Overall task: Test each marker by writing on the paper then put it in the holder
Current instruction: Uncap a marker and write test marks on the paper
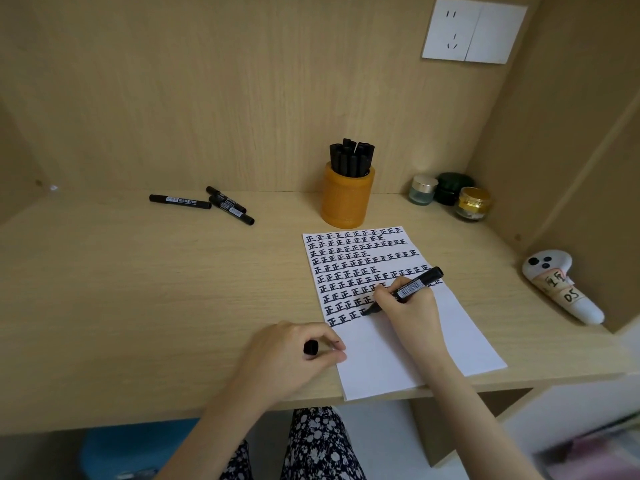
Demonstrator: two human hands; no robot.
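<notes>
Right hand (408, 310) grips the thin black marker (415, 285), tip on the white paper (398, 355); press softly. Left hand (287, 356) nearby pinches its black cap (310, 347).

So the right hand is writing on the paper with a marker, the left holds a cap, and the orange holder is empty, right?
No: the head view shows the holder packed with black markers. The rest stands: the right hand writes on the paper with a marker and the left hand holds a cap.
</notes>
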